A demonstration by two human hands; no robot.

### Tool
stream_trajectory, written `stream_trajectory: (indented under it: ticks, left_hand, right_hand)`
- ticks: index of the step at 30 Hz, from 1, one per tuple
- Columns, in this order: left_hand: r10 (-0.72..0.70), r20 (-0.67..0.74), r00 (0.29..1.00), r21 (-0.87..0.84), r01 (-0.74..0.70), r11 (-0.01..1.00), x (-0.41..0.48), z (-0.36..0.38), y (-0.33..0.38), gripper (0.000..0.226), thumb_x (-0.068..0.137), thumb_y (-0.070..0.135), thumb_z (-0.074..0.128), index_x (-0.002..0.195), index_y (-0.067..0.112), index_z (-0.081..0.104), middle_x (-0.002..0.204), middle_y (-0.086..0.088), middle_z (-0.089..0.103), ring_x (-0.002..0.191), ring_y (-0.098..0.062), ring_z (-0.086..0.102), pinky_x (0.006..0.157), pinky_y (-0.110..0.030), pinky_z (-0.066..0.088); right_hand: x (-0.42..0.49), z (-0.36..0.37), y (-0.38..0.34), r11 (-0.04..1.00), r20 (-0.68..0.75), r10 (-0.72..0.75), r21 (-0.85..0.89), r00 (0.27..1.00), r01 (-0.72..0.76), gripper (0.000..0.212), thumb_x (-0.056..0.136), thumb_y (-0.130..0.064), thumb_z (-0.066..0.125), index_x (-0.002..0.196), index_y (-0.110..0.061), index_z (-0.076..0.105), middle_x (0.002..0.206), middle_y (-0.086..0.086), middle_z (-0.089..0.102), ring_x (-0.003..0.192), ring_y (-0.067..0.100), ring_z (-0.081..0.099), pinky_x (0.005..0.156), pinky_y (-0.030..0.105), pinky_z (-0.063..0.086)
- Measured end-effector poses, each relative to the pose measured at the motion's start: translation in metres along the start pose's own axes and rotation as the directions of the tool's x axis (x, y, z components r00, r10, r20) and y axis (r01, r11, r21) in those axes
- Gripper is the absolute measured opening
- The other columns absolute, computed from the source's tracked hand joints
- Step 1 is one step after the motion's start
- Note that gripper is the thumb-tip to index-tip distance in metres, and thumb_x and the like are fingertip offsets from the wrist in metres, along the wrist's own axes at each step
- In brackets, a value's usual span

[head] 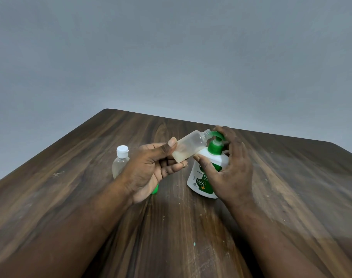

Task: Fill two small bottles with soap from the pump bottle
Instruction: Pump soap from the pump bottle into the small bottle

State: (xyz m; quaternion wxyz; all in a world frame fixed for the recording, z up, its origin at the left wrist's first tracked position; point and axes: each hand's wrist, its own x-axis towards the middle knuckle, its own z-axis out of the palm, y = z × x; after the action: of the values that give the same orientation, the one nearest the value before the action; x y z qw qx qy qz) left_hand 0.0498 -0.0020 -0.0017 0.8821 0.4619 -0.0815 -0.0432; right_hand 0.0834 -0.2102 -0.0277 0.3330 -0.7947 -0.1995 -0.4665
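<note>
Dark wood-grain table [271,177], scuffed, set against a grey wall. Right hand [231,169]: forearm reaching in from the near edge, fingers arched over the green pump head, thumb braced on the white shoulder below. Left hand [149,169]: palm turned up, thumb and fingertips pinching the base of the open small bottle [189,146]. Pump bottle [201,183]: white, upright on the table under the right hand. Capped small bottle [120,163]: white cap, upright, just behind the left hand. Open small bottle: clear, held tilted off the table, threaded mouth at the pump spout, a little pale liquid at its low end. Green cap [155,190]: on the table, part-hidden beneath the left hand.
</note>
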Motion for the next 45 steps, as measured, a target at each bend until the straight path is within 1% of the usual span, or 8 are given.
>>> stream_trajectory:
  ticks: [4, 9, 12, 18, 25, 31, 39, 45]
  left_hand:
    - [-0.007, -0.001, 1.0, 0.0, 0.007, 1.0, -0.001, 0.001, -0.001, 0.052, 0.085, 0.029, 0.069, 0.113, -0.014, 0.067, 0.101, -0.029, 0.072, 0.083, -0.028, 0.075, 0.064, -0.023, 0.061]
    - [-0.013, -0.013, 1.0, 0.023, 0.013, 1.0, -0.001, 0.001, 0.0, 0.051, 0.084, 0.028, 0.069, 0.113, -0.014, 0.067, 0.109, -0.037, 0.069, 0.082, -0.029, 0.075, 0.063, -0.023, 0.061]
    - [-0.012, -0.016, 1.0, 0.027, 0.013, 1.0, -0.001, 0.001, 0.0, 0.052, 0.083, 0.029, 0.07, 0.114, -0.013, 0.067, 0.112, -0.039, 0.068, 0.084, -0.03, 0.075, 0.066, -0.025, 0.063]
    - [-0.002, -0.001, 1.0, 0.014, 0.002, 1.0, -0.001, 0.003, 0.0, 0.047, 0.082, 0.028, 0.07, 0.108, -0.011, 0.069, 0.088, -0.021, 0.075, 0.084, -0.031, 0.075, 0.064, -0.023, 0.061]
    - [-0.001, 0.008, 1.0, 0.007, 0.001, 1.0, -0.003, 0.004, 0.001, 0.047, 0.084, 0.028, 0.069, 0.111, -0.011, 0.069, 0.091, -0.023, 0.075, 0.085, -0.029, 0.076, 0.065, -0.023, 0.062]
    - [-0.009, 0.012, 1.0, 0.008, 0.009, 1.0, -0.004, 0.004, 0.0, 0.047, 0.084, 0.027, 0.069, 0.111, -0.011, 0.068, 0.09, -0.023, 0.075, 0.084, -0.029, 0.076, 0.065, -0.023, 0.062]
    - [-0.018, -0.003, 1.0, 0.006, 0.018, 1.0, -0.005, 0.004, 0.0, 0.047, 0.084, 0.027, 0.069, 0.112, -0.011, 0.068, 0.098, -0.028, 0.074, 0.084, -0.029, 0.076, 0.063, -0.023, 0.061]
    - [0.003, 0.016, 1.0, 0.002, -0.003, 1.0, -0.004, 0.004, 0.002, 0.049, 0.085, 0.029, 0.068, 0.112, -0.012, 0.068, 0.092, -0.023, 0.075, 0.085, -0.028, 0.076, 0.065, -0.022, 0.061]
  right_hand:
    - [-0.001, 0.001, -0.001, 1.0, -0.011, 0.001, 0.006, 1.0, 0.0, 0.076, 0.082, -0.048, 0.085, 0.145, -0.023, 0.052, 0.136, -0.005, 0.062, 0.111, 0.006, 0.056, 0.093, 0.024, 0.049]
    - [-0.001, 0.001, -0.001, 1.0, -0.026, -0.002, 0.002, 1.0, 0.002, 0.066, 0.084, -0.053, 0.079, 0.139, -0.022, 0.059, 0.121, -0.021, 0.052, 0.1, 0.006, 0.053, 0.088, 0.006, 0.037]
    - [-0.002, 0.0, -0.001, 1.0, -0.031, -0.004, 0.005, 1.0, 0.004, 0.066, 0.084, -0.053, 0.08, 0.138, -0.02, 0.06, 0.122, -0.022, 0.053, 0.101, 0.007, 0.055, 0.089, 0.008, 0.038]
    - [0.0, 0.0, -0.003, 0.999, 0.023, 0.037, 0.028, 0.999, -0.037, 0.076, 0.083, -0.055, 0.08, 0.146, -0.021, 0.053, 0.129, -0.016, 0.058, 0.108, 0.005, 0.056, 0.093, 0.013, 0.044]
    - [0.003, -0.004, -0.001, 1.0, 0.041, 0.002, -0.006, 0.999, -0.002, 0.08, 0.082, -0.05, 0.086, 0.147, -0.019, 0.053, 0.136, -0.004, 0.063, 0.113, 0.018, 0.063, 0.09, 0.042, 0.058]
    - [0.001, 0.0, 0.0, 1.0, 0.003, -0.008, -0.002, 1.0, 0.008, 0.076, 0.082, -0.046, 0.088, 0.144, -0.018, 0.054, 0.134, -0.003, 0.063, 0.111, 0.014, 0.062, 0.092, 0.032, 0.054]
    - [-0.001, -0.002, 0.0, 1.0, 0.044, -0.016, -0.013, 0.999, 0.017, 0.075, 0.084, -0.055, 0.078, 0.144, -0.017, 0.053, 0.133, -0.002, 0.064, 0.112, 0.008, 0.056, 0.096, 0.013, 0.042]
    - [0.006, -0.013, -0.006, 0.998, 0.102, -0.04, 0.042, 0.994, 0.036, 0.074, 0.087, -0.052, 0.076, 0.147, -0.016, 0.052, 0.136, -0.005, 0.062, 0.116, 0.013, 0.061, 0.095, 0.023, 0.049]
